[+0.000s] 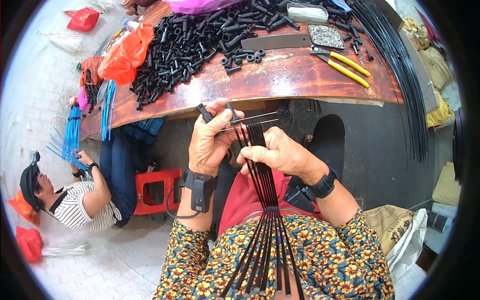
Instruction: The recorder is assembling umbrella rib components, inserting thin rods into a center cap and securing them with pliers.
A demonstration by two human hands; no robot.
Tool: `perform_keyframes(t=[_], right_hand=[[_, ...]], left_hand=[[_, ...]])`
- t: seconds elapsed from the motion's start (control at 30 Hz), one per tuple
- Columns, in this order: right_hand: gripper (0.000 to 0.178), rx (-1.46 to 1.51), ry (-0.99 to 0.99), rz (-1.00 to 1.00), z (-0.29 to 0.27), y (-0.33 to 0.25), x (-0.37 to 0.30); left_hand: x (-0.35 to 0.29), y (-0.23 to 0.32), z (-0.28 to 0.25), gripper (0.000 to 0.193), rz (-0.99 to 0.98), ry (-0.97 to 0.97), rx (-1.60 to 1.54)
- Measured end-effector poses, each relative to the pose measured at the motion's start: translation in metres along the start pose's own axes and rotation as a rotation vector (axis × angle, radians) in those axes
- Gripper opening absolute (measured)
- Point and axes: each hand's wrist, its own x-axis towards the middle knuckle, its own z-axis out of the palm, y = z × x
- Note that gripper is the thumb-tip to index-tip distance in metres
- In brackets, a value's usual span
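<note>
My right hand (280,150) is closed around a fan of thin black strips (261,185), its thumb lying across them. The strips are gathered by a woven band (271,212) near my lap, and below it their ends spread toward me. My left hand (209,142) is closed just left of the strips' upper ends. Two thin pale rods (260,122) stick out from its fingers to the right, passing by the strips. A dark strip end (232,113) stands up at its fingertips. A short black plastic piece (204,112) shows beside its thumb.
The wooden table (210,95) ahead carries a heap of black tubular parts (185,45), yellow-handled pliers (345,67), a flat blade (275,42) and a clear box (307,13). Long black strips (400,65) hang over its right side. At left a co-worker (82,197) handles blue strips near a red stool (157,190).
</note>
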Motion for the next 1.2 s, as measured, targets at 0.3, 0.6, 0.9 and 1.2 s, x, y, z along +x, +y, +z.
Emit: perform_keyframes(t=[0.3,0.6,0.9,1.2], right_hand=[[0.027,0.018,0.008,0.0,0.002,0.0,-0.001],[0.027,-0.033,-0.037,0.038,-0.001,0.0,0.002],[0.029,-0.029,-0.005,0.001,0.004,0.0,0.002],[0.028,-0.029,0.001,0.007,0.005,-0.002,0.003]], left_hand=[[-0.003,0.001,-0.004,0.04,0.016,-0.048,0.055],[-0.002,0.002,-0.008,0.039,0.03,-0.082,0.073],[0.0,-0.001,-0.013,0.034,0.039,-0.111,-0.025],[0.0,0.004,-0.011,0.039,0.035,-0.073,0.008]])
